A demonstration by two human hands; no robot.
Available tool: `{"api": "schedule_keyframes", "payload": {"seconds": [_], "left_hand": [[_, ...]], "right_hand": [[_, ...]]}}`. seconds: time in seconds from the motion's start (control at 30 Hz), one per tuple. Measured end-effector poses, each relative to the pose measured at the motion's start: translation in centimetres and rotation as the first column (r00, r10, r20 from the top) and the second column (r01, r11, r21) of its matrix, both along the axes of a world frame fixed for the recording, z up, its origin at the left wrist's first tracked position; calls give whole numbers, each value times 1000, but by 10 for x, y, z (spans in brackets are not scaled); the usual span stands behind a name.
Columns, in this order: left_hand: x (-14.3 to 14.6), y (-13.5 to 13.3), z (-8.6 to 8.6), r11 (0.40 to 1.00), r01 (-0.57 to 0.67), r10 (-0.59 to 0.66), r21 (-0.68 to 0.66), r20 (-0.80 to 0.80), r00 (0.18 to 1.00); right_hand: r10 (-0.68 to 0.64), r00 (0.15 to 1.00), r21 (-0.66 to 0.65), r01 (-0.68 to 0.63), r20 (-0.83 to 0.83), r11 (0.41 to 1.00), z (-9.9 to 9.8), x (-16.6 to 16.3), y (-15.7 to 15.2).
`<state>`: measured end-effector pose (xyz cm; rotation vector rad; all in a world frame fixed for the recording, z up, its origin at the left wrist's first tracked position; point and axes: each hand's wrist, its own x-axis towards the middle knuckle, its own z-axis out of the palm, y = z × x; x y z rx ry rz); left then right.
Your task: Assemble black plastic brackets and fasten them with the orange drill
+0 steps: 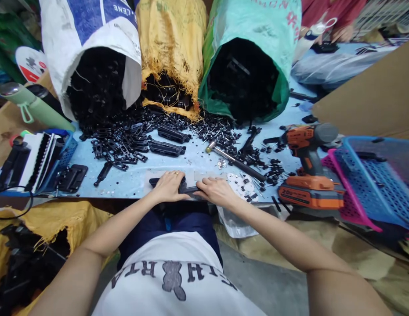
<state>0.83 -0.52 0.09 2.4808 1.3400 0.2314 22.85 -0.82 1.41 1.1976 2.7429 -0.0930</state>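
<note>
At the table's near edge, my left hand [169, 186] is closed over a long black plastic part [187, 188], whose left end sticks out past the fingers. The fingers of my right hand [215, 189] are closed at the right end of the same part, so much of it is hidden. Beneath both hands lies a flat greyish plate [190, 175]. Just beyond are two black assembled pieces, one nearer [166, 148] and one farther [173, 134]. A hammer [235, 161] with a black handle lies to the right, beside a white disc [242, 186] with small parts on it.
White [92, 26], yellow [173, 35] and green [253, 22] sacks of black parts stand at the back. An orange cordless drill [309, 193] and a blue basket [382, 175] are on the right. A bottle [36, 105] leans left. Another person's sleeve [339, 17] shows behind.
</note>
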Motion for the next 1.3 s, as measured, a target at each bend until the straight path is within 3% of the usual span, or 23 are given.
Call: {"api": "schedule_keyframes", "payload": {"seconds": [0.17, 0.3, 0.47, 0.6, 0.7, 0.8, 0.97, 1.07, 1.2, 1.3], "left_hand": [[-5, -2, -12, 997, 26, -32, 67, 87, 996], [-9, -5, -19, 994, -7, -8, 107, 146, 989], [-6, 2, -10, 999, 25, -27, 27, 86, 996], [28, 47, 4, 994, 92, -95, 51, 43, 995], [67, 102, 8, 991, -45, 45, 126, -4, 999], [100, 148, 6, 990, -86, 96, 115, -78, 992], [121, 172, -6, 991, -99, 107, 89, -98, 989], [118, 168, -9, 991, -106, 113, 77, -88, 990], [99, 147, 1, 991, -110, 113, 74, -44, 993], [60, 114, 11, 982, -153, 142, 109, 97, 985]], "right_hand": [[-37, 999, 97, 35, 17, 995, 12, -9, -10], [5, 1000, 126, -8, 24, 992, 23, -12, -7], [54, 999, 108, -52, -8, 993, 20, -2, 8], [57, 991, 111, -44, -117, 993, -3, 17, 15], [68, 979, 116, -46, -192, 992, -19, 26, 10], [42, 970, 101, -18, -240, 995, -29, 28, 0], [25, 949, 63, -6, -314, 998, -31, 32, 0], [-81, 916, 116, 137, -392, 984, -22, 46, 29], [-424, 820, 201, 522, -384, 829, -11, 66, 94], [-548, 795, 165, 595, -260, 786, -8, 70, 132]]}}
